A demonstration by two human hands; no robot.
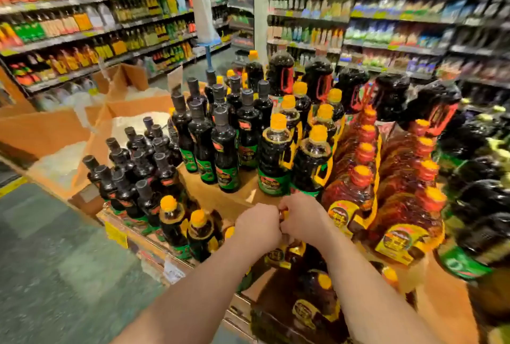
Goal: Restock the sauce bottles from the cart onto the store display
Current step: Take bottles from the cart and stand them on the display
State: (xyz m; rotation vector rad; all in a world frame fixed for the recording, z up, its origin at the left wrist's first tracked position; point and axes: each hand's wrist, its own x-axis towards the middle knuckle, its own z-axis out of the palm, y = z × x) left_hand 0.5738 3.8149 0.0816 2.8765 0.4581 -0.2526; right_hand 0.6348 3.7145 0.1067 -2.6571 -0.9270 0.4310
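My left hand (258, 223) and my right hand (303, 216) meet at the front middle of the display, both curled round the orange-capped top of a sauce bottle (284, 212) whose body they mostly hide. Around them stand dark sauce bottles with orange caps (276, 155), tall black-capped bottles (225, 150) and small black-capped bottles (129, 175) on a cardboard display base (220, 194). Reddish-brown handled bottles with yellow labels (356, 194) line the right side. More bottles lie low under my forearms (311, 307).
Open cardboard boxes (49, 128) with white plastic inside stand left of the display. Stocked store shelves (69, 26) run along the left and right (414, 26). A white pillar (260, 1) and a wrapped pole (202, 1) rise behind. Grey floor (55, 274) lies at the lower left.
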